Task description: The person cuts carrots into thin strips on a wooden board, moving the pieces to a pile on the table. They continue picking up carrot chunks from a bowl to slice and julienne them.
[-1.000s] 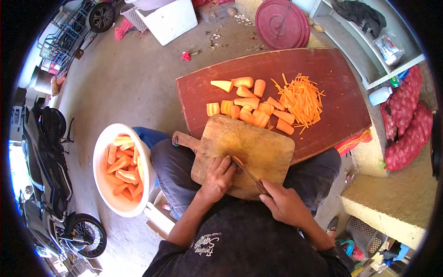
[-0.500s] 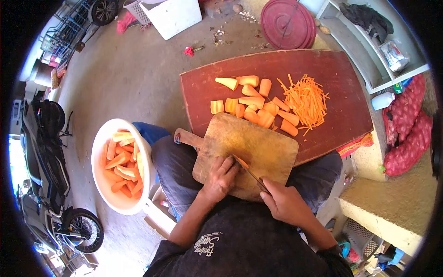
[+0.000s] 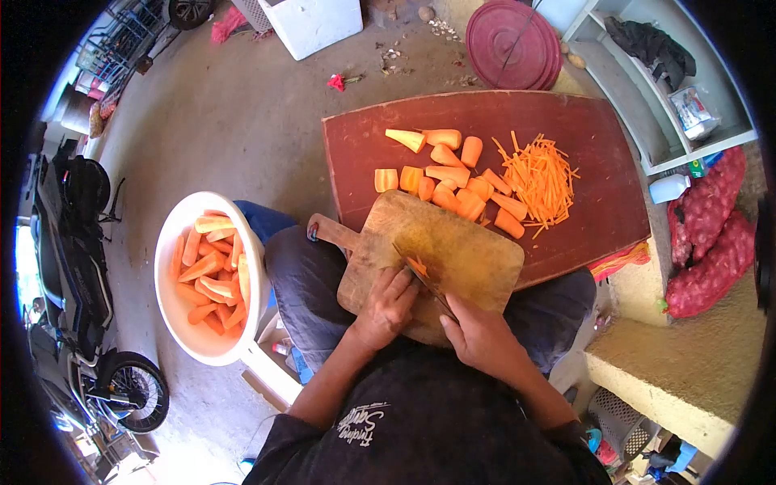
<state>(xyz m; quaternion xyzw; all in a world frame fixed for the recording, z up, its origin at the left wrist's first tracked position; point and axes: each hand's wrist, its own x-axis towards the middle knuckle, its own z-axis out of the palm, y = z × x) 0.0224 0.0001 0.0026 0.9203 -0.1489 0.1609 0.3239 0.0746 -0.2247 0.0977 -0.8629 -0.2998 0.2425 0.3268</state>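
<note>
Evidently the right hand (image 3: 477,331) is clenched around the handle of a knife (image 3: 429,283), its blade slanting far and left over the board (image 3: 469,242). The left hand (image 3: 388,305) rests on the left half of the board, fingers curled and fingertips just beside the blade; whether they pinch anything beneath cannot be told. A thin orange slice (image 3: 417,266) lies against the right side of the blade, near the middle of the board.

The board sits over the person's lap, its stubby handle (image 3: 333,233) pointing left, its far part overlapping the near edge of a red table (image 3: 602,194). On the table, carrot chunks (image 3: 469,204) lie grouped just beyond the board, and a heap of carrot sticks (image 3: 540,182) lies to their right, touching some of them.

Left of the lap stands a white tub (image 3: 256,271) holding long carrot pieces (image 3: 212,265). Farther left is a motorbike (image 3: 85,267). Beyond the table, a round red lid (image 3: 513,44) leans at the far right, near a shelf (image 3: 622,113); red sacks (image 3: 707,206) lie right of the table.
</note>
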